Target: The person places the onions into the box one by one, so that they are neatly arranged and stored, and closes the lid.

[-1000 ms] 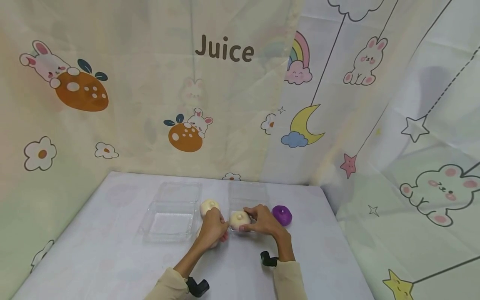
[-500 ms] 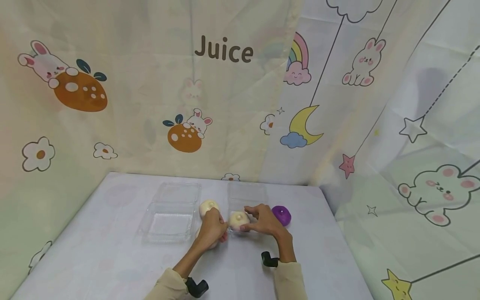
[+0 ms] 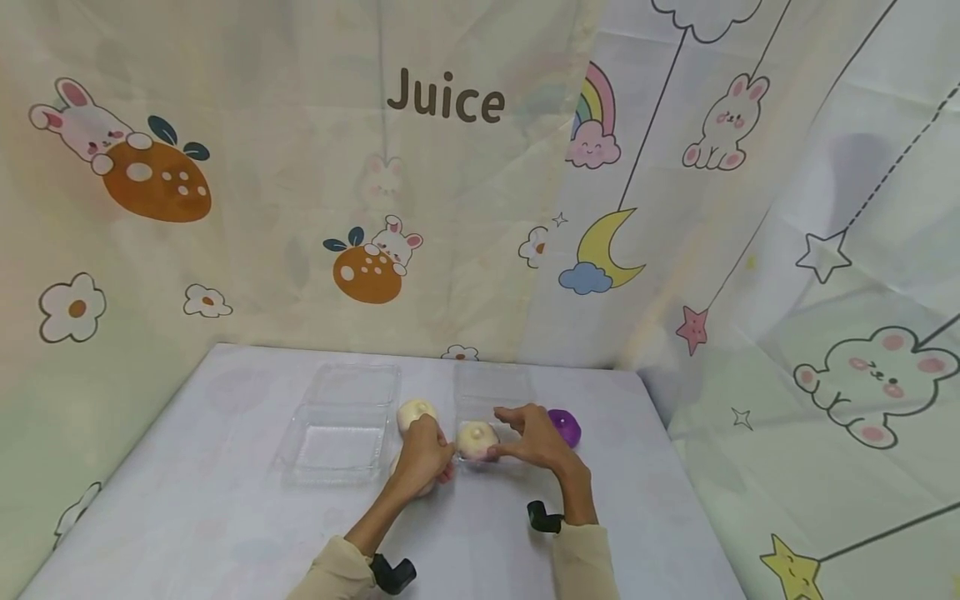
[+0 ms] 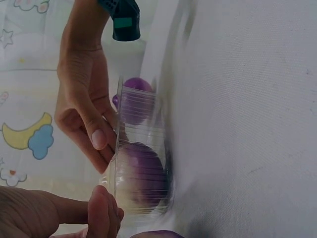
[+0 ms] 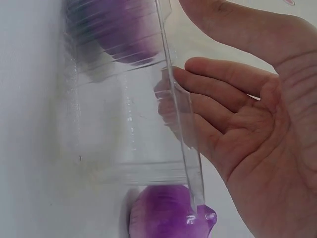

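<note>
An onion with a cream top and purple underside (image 3: 477, 440) sits in the left part of a clear plastic box (image 5: 119, 168). My left hand (image 3: 423, 457) pinches the box's near-left rim between thumb and fingers. Above the box's right part is my right hand (image 3: 536, 437), thumb and fingers spread apart with nothing between them; its thumb tip overlaps the onion's edge in the head view. In the right wrist view its fingertips reach past the box rim. A purple onion (image 3: 566, 427) stands right of the box, partly behind the right hand.
Left of my left hand lies a second open clear box (image 3: 341, 417) with its lid tilted back. Between the boxes are a cream-topped onion (image 3: 416, 414) and another mostly hidden under my left hand. Printed curtains rise behind the white table (image 3: 225, 517).
My right hand has eased off the boxed onion, moving slightly right and up, with thumb and fingers apart. My left hand keeps its place at the rim.
</note>
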`<state>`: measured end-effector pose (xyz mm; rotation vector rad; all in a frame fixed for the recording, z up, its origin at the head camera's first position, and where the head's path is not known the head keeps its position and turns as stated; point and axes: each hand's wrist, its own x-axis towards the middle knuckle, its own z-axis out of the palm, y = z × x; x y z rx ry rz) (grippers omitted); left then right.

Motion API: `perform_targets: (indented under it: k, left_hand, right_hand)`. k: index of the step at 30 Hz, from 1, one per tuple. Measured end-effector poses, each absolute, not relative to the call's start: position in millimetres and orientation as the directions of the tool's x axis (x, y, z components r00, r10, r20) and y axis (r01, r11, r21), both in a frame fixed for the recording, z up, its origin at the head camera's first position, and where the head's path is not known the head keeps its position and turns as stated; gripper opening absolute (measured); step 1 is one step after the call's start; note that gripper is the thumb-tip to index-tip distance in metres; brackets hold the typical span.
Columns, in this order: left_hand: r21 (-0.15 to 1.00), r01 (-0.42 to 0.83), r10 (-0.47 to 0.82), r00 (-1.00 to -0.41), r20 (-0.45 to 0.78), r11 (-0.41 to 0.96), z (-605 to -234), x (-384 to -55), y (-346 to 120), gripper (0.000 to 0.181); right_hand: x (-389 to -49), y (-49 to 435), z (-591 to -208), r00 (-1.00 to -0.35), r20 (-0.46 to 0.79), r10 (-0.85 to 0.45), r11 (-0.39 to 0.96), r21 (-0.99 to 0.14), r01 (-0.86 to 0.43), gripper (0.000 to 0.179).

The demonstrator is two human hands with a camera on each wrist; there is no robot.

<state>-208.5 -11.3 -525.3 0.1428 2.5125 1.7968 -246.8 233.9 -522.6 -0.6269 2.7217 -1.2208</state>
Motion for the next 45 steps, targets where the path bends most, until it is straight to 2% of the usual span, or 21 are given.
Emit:
perform_targets:
  k: [12,21,29,38,45]
  left_hand:
    - [0.941,0.048,0.107,-0.994,0.013,0.335,-526.6,-209.7,-10.5,0.017]
    - [0.950,0.051,0.111,-0.994,0.017,0.309,-527.6,-210.6,-11.2,0.017]
    - [0.949,0.028,0.107,-0.994,-0.006,0.313,-528.6,-210.8,-11.0,0.016]
    - [0.939,0.039,0.099,-0.995,0.005,0.343,-528.0,-209.6,-11.4,0.013]
    - [0.934,0.039,0.100,-0.995,0.004,0.355,-526.1,-209.1,-10.6,0.015]
  right_hand:
    - [-244.2,241.9,-514.0,-0.916,0.129,-0.381,0.582,-0.736,-0.346,0.075]
    - [-244.2,250.5,-505.0,-0.935,0.131,-0.331,0.566,-0.765,-0.307,0.075]
    - [-242.2,264.3,-499.1,-0.938,0.209,-0.277,0.637,-0.690,-0.342,0.071]
    - [-239.2,279.8,-497.9,-0.946,0.219,-0.240,0.608,-0.725,-0.322,0.075]
    - [-240.2,291.0,-493.2,-0.940,0.259,-0.222,0.623,-0.704,-0.341,0.075]
